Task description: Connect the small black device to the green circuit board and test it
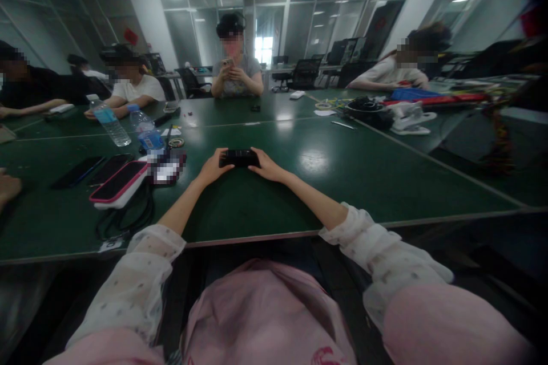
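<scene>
A dark smartphone (240, 158) is held sideways between my two hands, low over the green table (274, 205). My left hand (215, 167) is closed around its left end, the thumb along the near edge. Gripping the right end is my right hand (269, 166), its thumb also on the near side. The screen looks mostly black, with faint marks too small to read. Both forearms reach over the table's front edge in sheer white sleeves.
Left of my hands lie a pink-edged phone (120, 182), a dark phone (78, 172), black cords and two water bottles (110, 121) (146, 132). Cables and a black coil (367, 109) lie at the right. Several people sit around the table; one opposite (237, 71) holds a phone.
</scene>
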Tool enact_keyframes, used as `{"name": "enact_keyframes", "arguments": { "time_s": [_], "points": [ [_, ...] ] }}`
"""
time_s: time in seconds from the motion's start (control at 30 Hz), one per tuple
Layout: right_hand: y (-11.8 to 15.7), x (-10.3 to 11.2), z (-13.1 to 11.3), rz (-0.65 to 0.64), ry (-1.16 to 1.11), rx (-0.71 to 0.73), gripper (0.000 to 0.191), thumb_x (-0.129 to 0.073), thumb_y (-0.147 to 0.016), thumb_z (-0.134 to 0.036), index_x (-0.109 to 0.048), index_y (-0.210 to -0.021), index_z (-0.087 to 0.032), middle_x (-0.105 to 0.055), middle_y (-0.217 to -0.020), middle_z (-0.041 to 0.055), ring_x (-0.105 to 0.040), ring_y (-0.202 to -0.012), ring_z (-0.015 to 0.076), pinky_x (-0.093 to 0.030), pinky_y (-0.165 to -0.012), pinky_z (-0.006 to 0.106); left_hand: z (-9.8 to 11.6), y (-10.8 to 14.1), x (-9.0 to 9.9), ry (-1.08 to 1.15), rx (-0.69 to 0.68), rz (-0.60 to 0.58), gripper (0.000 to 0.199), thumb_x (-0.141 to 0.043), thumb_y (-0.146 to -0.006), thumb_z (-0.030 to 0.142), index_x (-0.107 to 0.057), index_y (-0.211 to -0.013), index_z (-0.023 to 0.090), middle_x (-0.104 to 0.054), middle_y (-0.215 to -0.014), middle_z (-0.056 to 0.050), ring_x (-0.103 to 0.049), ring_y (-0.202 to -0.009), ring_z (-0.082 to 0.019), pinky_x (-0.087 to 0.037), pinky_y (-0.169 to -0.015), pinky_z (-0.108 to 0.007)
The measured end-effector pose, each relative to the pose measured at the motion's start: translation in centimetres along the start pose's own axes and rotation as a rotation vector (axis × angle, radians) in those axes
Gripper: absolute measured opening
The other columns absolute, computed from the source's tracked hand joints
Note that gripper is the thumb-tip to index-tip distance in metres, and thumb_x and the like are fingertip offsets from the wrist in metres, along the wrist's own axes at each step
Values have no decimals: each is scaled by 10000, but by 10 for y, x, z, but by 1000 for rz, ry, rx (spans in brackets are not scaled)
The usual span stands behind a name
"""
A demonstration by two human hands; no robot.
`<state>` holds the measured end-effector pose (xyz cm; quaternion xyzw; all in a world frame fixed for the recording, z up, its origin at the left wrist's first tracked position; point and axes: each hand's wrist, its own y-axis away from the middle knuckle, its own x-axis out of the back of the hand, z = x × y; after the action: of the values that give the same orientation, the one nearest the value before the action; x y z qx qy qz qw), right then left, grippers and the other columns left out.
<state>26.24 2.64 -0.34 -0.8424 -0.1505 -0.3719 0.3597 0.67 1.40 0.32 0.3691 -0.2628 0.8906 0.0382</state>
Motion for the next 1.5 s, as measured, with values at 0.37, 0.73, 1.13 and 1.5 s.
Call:
{"name": "enact_keyframes", "arguments": {
  "time_s": [0.37, 0.73, 1.13, 1.5],
  "points": [
    [0, 0, -4, 96, 81, 5, 877, -595, -814, -421, -92, -1474, -133, -212, -1503, 211, -172, -1420, 329, -187, -1137, 573, 23, 3, 3, -263, -138, 191, 727, -533, -819, 550, -282, -1427, 239, -364, -1465, -121, -311, -1362, -312, -256, -1094, -510],
    [0, 7, -20, -33, 174, 34, 692, -556, -844, -334, -266, -1438, -127, -254, -1510, 198, -280, -1387, 344, -317, -1086, 568, 7, 2, -7, -165, -100, -75, 748, -527, -820, 547, -233, -1441, 252, -396, -1451, -112, -479, -1258, -305, -383, -1029, -475],
    [-1, 3, -14, 9, 113, 28, 650, -568, -845, -354, -251, -1393, -204, -365, -1390, 175, -429, -1269, 329, -456, -939, 580, 2, 1, -6, -166, -81, -81, 826, -525, -819, 555, -135, -1467, 223, -369, -1461, -159, -436, -1296, -333, -368, -1024, -527],
    [-2, 6, -10, 61, 0, -9, 587, -641, -801, -276, -388, -1317, -155, -494, -1271, 161, -479, -1207, 287, -385, -1027, 508, 8, 3, -2, -102, -50, -15, 716, -635, -762, 487, -333, -1357, 230, -582, -1221, -131, -585, -1104, -307, -451, -934, -501]
  ]
}}
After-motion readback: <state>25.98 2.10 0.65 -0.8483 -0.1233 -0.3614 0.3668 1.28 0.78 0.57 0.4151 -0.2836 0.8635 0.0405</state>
